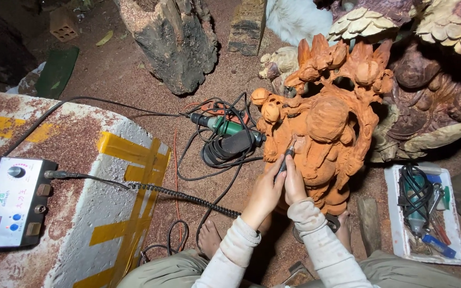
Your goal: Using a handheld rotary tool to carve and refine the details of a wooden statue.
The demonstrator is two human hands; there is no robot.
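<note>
Sawdust floor (pixel 150 80) around logs; both hands, left hand (pixel 265 194) and right hand (pixel 294 184), pinch a rotary handpiece (pixel 285 160) against the orange carving (pixel 326 128); cables (pixel 220 154) nearby.

Wood carving (pixel 324 125) orange-brown, reddish in recesses. Handpiece (pixel 285 160) dark grey-black. Sleeves (pixel 316 240) off-white, dusted reddish; trousers (pixel 401 269) olive-khaki. Foam block (pixel 89 181) white, speckled with red-brown sawdust, crossed by yellow tape strips. Control box (pixel 12 202) white-grey, black knob, blue buttons, red digit display. Coiled cable (pixel 188 197) black. Power tool (pixel 225 127) green with black body; orange tool part behind it. Tray (pixel 398 234) white, holding black cord, blue and red-handled tools. Floor (pixel 134 80) reddish-brown sawdust. Log (pixel 174 40) grey-black bark. Background carvings (pixel 438 80) dark maroon with cream scale-pattern tops. Mat (pixel 57 69) dark green.
</note>
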